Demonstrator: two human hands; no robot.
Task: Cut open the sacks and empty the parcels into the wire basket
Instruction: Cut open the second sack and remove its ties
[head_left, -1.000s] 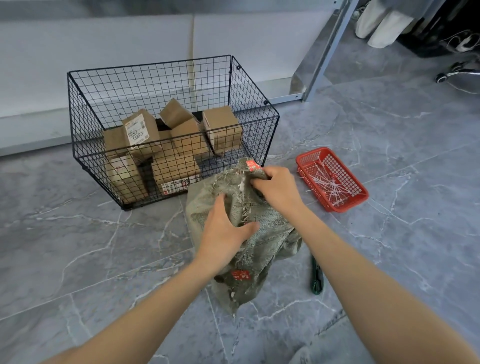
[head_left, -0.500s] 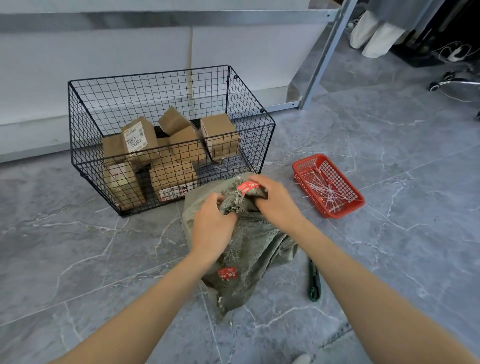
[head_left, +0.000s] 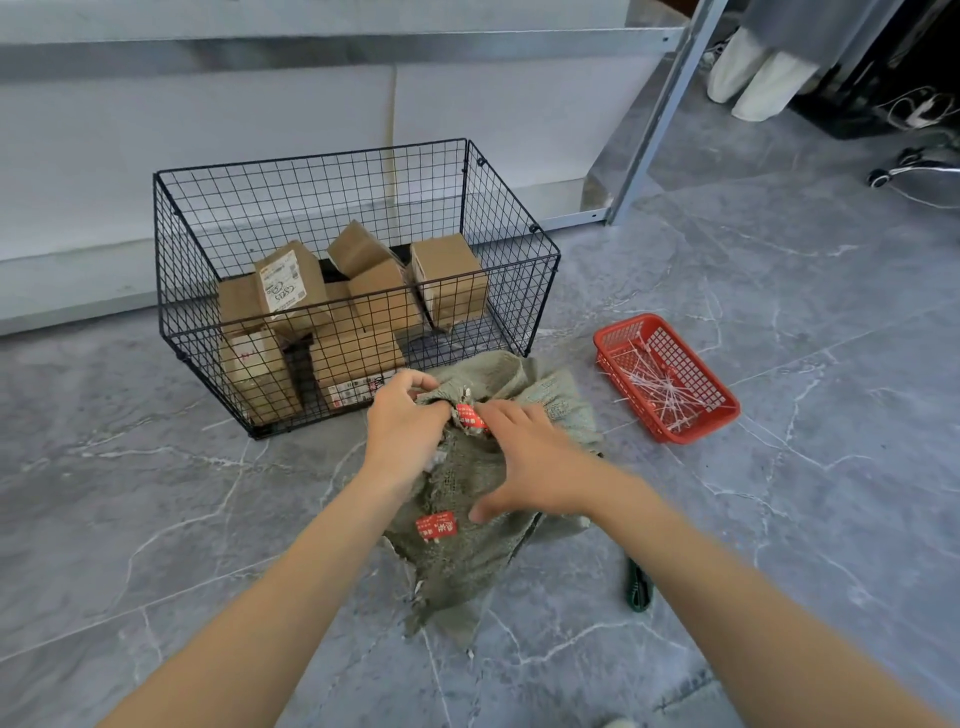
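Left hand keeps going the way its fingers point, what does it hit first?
Probably the near wire wall of the wire basket. The left hand grips the sack top, fingers aimed up-frame at that wall; parcels sit behind it. Depth unclear.

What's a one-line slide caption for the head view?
Both hands, left and right, bunch a limp green sack on the floor beside a wire basket of cardboard parcels.

Your left hand (head_left: 402, 426) pinches the bunched top of the green woven sack (head_left: 467, 561) while your right hand (head_left: 524, 467) lies spread on it, its fingertips at a red label (head_left: 471, 419), with the parcel-filled wire basket (head_left: 511, 218) just beyond your fingers.
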